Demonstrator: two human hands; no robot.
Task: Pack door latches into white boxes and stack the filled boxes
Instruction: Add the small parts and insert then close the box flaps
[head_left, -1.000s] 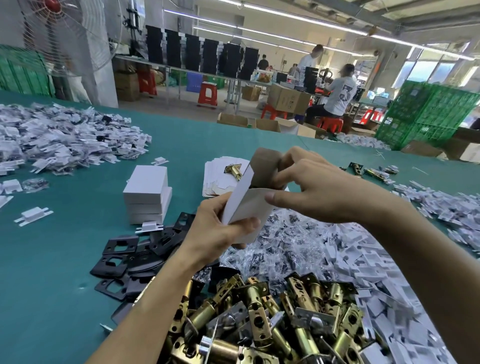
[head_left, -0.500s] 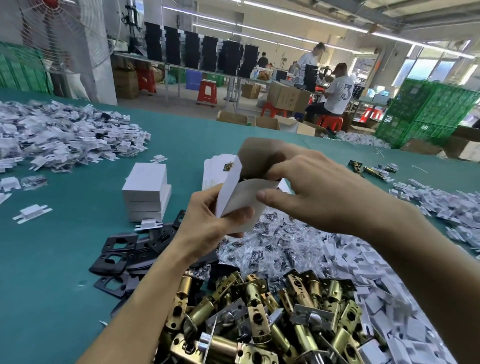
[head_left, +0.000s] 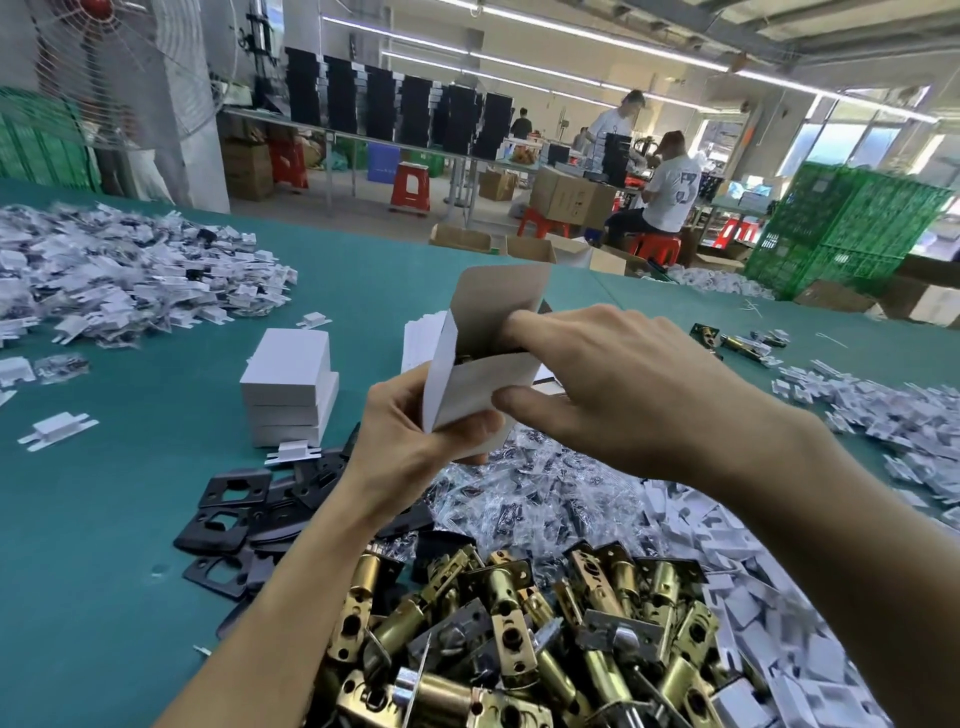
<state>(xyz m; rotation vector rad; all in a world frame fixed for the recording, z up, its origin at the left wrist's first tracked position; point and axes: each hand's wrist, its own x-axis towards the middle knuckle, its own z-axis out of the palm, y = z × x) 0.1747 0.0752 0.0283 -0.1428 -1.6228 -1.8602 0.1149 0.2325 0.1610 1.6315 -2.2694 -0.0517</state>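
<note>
My left hand (head_left: 415, 441) grips a small white box (head_left: 478, 384) from below, held upright over the table with its top flap (head_left: 498, 306) standing open. My right hand (head_left: 613, 395) rests on the box's open mouth, index finger reaching inside and thumb against the front wall. A dark part shows just inside the opening. A heap of brass door latches (head_left: 519, 634) lies at the near edge. A stack of three closed white boxes (head_left: 288, 379) stands to the left.
Black strike plates (head_left: 244, 514) lie left of the latches. Bagged screws (head_left: 545, 499) and white plastic inserts (head_left: 753, 597) spread to the right, another white pile (head_left: 114, 270) at far left. Flat box blanks (head_left: 421, 338) lie behind the held box. Workers sit beyond the green table (head_left: 104, 571).
The box's top flap has swung up and now stands open. My right fingers have moved from the flap into the box's mouth. Both hands stayed in about the same place.
</note>
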